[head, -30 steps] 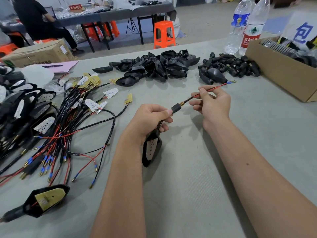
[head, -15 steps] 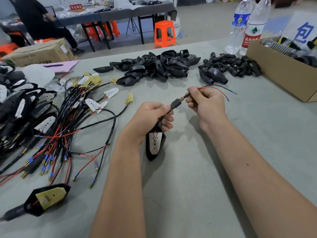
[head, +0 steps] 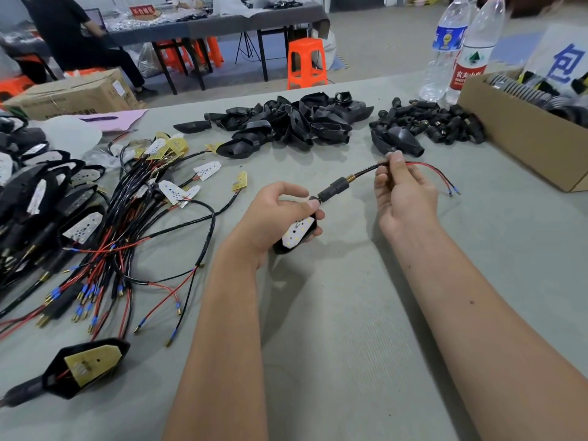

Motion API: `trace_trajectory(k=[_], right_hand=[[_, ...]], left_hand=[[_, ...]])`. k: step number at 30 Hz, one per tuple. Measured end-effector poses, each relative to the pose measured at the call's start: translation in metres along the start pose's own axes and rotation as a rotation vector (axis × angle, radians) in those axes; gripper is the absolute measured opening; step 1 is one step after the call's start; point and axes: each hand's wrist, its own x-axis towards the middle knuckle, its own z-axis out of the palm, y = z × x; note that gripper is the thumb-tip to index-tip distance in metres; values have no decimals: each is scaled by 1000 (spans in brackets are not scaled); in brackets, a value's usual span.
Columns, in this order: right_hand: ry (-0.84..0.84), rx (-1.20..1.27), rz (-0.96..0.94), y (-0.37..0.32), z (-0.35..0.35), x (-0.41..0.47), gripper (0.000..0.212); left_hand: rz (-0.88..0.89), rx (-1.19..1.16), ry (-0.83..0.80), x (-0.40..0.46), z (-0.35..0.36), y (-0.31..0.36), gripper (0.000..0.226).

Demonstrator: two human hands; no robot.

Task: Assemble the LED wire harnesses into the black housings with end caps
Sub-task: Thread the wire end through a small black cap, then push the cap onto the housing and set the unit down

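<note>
My left hand (head: 273,214) grips a black housing (head: 294,241) with a white LED board showing in its mouth. A black end cap (head: 332,189) with a brass ring sits on the wire just beyond my left thumb. My right hand (head: 401,192) pinches the black-sleeved wire (head: 366,170) a short way past the cap. Its red and black leads (head: 436,175) trail off to the right and end in blue tips. Loose harnesses (head: 127,237) with LED boards lie tangled at the left. Empty housings (head: 286,122) are heaped at the back centre, with end caps (head: 436,122) piled beside them.
A cardboard box (head: 515,135) of parts stands at the right, two water bottles (head: 458,49) behind it. Finished housings (head: 31,198) crowd the left edge; one with a yellow board (head: 86,366) lies at the front left. A person sits at a far table beyond an orange stool (head: 307,63).
My right hand slid outward along the wire, drawing it longer and tauter. The housing turned in my left hand, so the white board now faces up. The leads swung down to the right.
</note>
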Motion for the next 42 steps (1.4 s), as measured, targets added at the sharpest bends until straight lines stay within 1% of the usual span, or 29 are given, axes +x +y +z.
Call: trace_trajectory(k=[1,3,5,7,8,10,11,15,19,23,28,34,39,42], right_hand=[[4,24,19,0,0,2,11],[-33,-24,78,2,0,4,7],[-153,-255,107,8,-1,3,8],[-305,-525,84,15,-1,-2,11],[-366,-584,84,16,-1,-4,12],[-439,-559,117,16,0,-8,14],[-449,-533,125,15,0,-9,14],[-421,-505,105,13,-1,-11,14],[-457,-486,130,10,-2,-11,16],[-456,-479,136,11,-2,-10,15],[-494,-452,155,13,-4,-8,15],[-480,-424,150,14,-5,-8,15],[-459,-372,191,10,-6,-6,15],[-473,-418,184,9,-6,-5,15]], left_hand=[[8,-8,21,0,-1,-1,27],[46,10,48,-1,-2,-1,25],[75,22,75,-1,-3,-1,17],[93,38,92,-1,-3,-1,14],[98,39,92,-1,-4,-1,14],[104,22,93,0,-5,-2,14],[112,26,101,0,-6,-3,14],[175,123,167,4,-4,-6,18],[243,178,174,5,-4,-6,21],[349,243,257,8,-2,-7,25],[464,331,324,10,0,-8,29],[511,380,353,10,7,-9,25],[532,344,364,9,15,-6,23],[495,318,338,9,12,-7,26]])
